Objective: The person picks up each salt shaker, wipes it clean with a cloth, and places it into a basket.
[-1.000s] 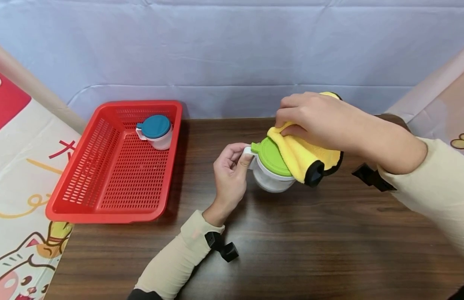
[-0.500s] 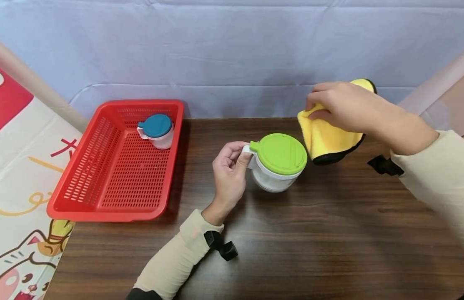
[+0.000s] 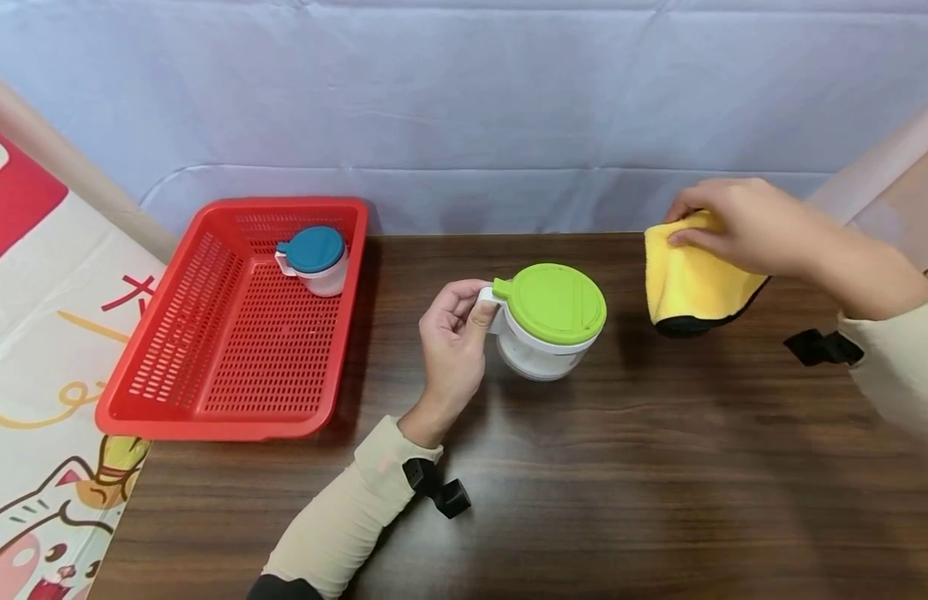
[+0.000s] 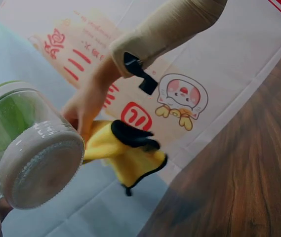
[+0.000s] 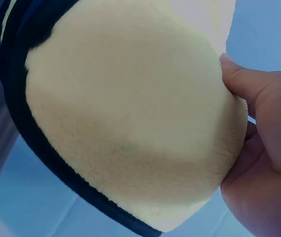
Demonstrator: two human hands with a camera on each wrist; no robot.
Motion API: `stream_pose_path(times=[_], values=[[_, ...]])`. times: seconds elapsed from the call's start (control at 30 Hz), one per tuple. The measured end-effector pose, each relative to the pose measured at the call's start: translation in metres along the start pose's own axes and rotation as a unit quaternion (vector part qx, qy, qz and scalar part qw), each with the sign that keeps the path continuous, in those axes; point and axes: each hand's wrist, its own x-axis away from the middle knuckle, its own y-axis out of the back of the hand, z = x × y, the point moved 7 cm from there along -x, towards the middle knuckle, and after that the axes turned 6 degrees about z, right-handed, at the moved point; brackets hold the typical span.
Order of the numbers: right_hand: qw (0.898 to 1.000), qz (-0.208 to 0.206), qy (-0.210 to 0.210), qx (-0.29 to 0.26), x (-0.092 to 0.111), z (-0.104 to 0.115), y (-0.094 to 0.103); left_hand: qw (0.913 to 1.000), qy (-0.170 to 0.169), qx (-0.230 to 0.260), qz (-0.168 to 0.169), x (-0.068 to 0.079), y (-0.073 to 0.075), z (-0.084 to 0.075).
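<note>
My left hand (image 3: 453, 346) grips the white handle of a seasoning jar (image 3: 542, 354) with a bright green lid (image 3: 557, 304). The left wrist view shows the jar's clear body and pale base (image 4: 44, 168), held up off the table. To the right, my right hand (image 3: 756, 221) pinches a yellow cloth (image 3: 692, 283) with black edging between thumb and fingers. The cloth hangs folded, apart from the jar. It fills much of the right wrist view, where the thumb (image 5: 249, 81) presses on its edge.
A red perforated basket (image 3: 231, 429) stands on the left of the brown wooden table (image 3: 621, 500). Inside, near its back right corner, sits a smaller jar with a blue lid (image 3: 315, 250). A pale sheet (image 3: 464, 108) hangs behind the table.
My right hand has drawn the yellow cloth off the green lid and carried it to the right. My left hand keeps its hold on the jar, shifting slightly left.
</note>
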Motion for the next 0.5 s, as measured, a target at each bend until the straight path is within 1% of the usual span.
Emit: stream_pose_path(times=[0.17,0.3,0.5], values=[[0.999,0.007,-0.028,-0.015,0.02,-0.02,-0.014,0.9999,0.002,-0.008,-0.007,0.001,0.003,-0.001],[0.999,-0.019,-0.038,-0.023,0.042,-0.033,-0.031,0.9999,0.0,-0.011,-0.012,0.002,0.004,-0.002],[0.996,-0.071,-0.056,-0.027,0.081,-0.042,-0.065,0.9996,0.008,-0.022,-0.015,0.003,0.005,0.0]])
